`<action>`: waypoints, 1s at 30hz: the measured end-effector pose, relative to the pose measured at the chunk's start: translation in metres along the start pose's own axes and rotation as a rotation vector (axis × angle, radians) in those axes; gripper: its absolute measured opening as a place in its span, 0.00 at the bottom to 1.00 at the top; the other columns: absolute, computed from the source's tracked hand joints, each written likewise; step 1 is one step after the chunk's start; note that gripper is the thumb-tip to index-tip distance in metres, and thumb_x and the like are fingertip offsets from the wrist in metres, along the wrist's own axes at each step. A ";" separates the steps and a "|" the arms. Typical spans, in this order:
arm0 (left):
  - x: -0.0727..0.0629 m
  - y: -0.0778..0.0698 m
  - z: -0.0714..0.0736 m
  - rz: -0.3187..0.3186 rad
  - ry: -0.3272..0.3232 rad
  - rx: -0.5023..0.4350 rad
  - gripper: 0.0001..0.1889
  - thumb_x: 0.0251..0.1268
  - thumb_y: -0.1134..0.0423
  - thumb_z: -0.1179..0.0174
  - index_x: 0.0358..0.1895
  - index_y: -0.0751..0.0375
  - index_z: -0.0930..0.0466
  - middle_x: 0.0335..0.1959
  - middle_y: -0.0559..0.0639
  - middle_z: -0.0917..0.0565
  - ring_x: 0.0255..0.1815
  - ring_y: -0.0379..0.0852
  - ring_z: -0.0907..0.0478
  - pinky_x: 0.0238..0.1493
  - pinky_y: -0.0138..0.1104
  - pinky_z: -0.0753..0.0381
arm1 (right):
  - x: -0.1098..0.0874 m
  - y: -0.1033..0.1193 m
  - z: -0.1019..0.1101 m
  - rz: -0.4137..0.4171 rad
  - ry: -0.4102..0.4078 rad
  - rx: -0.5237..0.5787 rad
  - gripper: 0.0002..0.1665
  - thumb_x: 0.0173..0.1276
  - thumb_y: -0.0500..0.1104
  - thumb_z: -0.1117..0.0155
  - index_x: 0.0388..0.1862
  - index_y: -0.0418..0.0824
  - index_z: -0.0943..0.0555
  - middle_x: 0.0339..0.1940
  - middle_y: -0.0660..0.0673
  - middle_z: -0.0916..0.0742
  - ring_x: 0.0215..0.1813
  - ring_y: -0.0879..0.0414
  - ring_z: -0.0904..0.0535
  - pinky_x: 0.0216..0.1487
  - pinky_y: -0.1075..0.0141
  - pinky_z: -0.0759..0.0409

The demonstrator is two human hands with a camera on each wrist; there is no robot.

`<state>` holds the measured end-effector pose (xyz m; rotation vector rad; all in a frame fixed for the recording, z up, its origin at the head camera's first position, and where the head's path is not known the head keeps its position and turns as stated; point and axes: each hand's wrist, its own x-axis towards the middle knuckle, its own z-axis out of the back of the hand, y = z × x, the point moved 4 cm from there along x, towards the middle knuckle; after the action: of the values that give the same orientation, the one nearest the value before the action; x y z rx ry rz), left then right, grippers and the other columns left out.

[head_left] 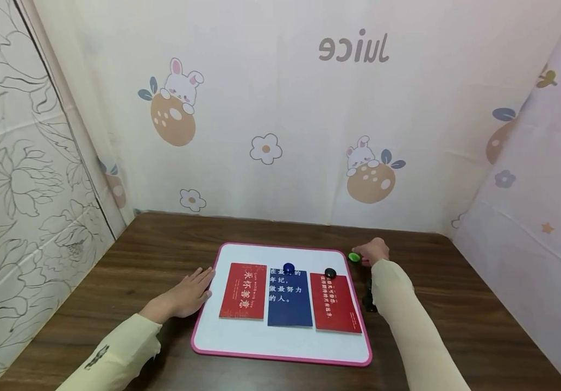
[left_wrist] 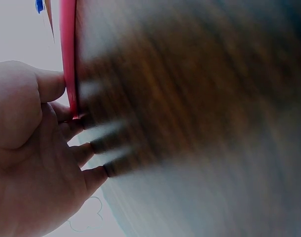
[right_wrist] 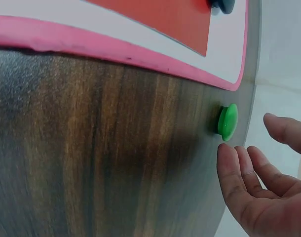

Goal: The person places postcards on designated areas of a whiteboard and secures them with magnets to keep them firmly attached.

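A white magnetic board (head_left: 246, 341) with a pink rim lies flat on the table. My left hand (head_left: 184, 296) rests at the board's left edge, fingers extended; in the left wrist view its thumb touches the pink rim (left_wrist: 67, 49). Off the board's upper right corner, a round green magnet (right_wrist: 228, 122) sits on the wood. Close beside it is my right hand (head_left: 374, 251), thumb spread from the fingers and nothing between them in the right wrist view. A blue magnet (head_left: 288, 268) overlaps the top of a blue card (head_left: 290, 312), and a black magnet (head_left: 330, 273) tops the right red card (head_left: 336, 309).
Another red card (head_left: 243, 292) lies on the left of the board. Dark wood tabletop (head_left: 172, 239) surrounds the board. A patterned curtain (head_left: 280, 108) hangs behind the table, with more cloth on both sides. Something black (head_left: 369, 297) shows beside the right wrist.
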<state>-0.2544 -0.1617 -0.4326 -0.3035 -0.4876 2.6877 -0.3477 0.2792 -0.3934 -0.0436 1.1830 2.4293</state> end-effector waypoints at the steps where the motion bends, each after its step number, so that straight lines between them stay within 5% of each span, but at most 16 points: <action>1: 0.000 0.000 0.000 -0.001 0.001 0.000 0.30 0.73 0.61 0.51 0.72 0.72 0.47 0.72 0.69 0.46 0.73 0.68 0.55 0.67 0.61 0.53 | 0.002 -0.002 -0.001 -0.009 0.002 0.002 0.27 0.64 0.39 0.35 0.52 0.19 0.30 0.40 0.32 0.22 0.30 0.50 0.19 0.35 0.62 0.18; 17: 0.002 -0.002 0.000 0.005 0.007 0.004 0.31 0.72 0.61 0.49 0.72 0.71 0.47 0.73 0.68 0.45 0.73 0.67 0.55 0.67 0.61 0.53 | 0.018 -0.021 -0.008 -0.016 0.013 0.060 0.31 0.63 0.38 0.33 0.56 0.17 0.33 0.48 0.27 0.25 0.35 0.47 0.19 0.38 0.60 0.17; 30: -0.001 -0.001 -0.001 0.017 -0.008 -0.012 0.32 0.71 0.61 0.48 0.72 0.72 0.46 0.72 0.69 0.45 0.73 0.68 0.55 0.67 0.62 0.53 | 0.018 -0.019 -0.012 -0.022 -0.001 0.007 0.28 0.61 0.36 0.31 0.52 0.18 0.30 0.42 0.29 0.21 0.30 0.50 0.18 0.33 0.63 0.19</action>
<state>-0.2530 -0.1606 -0.4332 -0.3012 -0.5053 2.7046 -0.3587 0.2870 -0.4188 -0.0524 1.1838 2.4062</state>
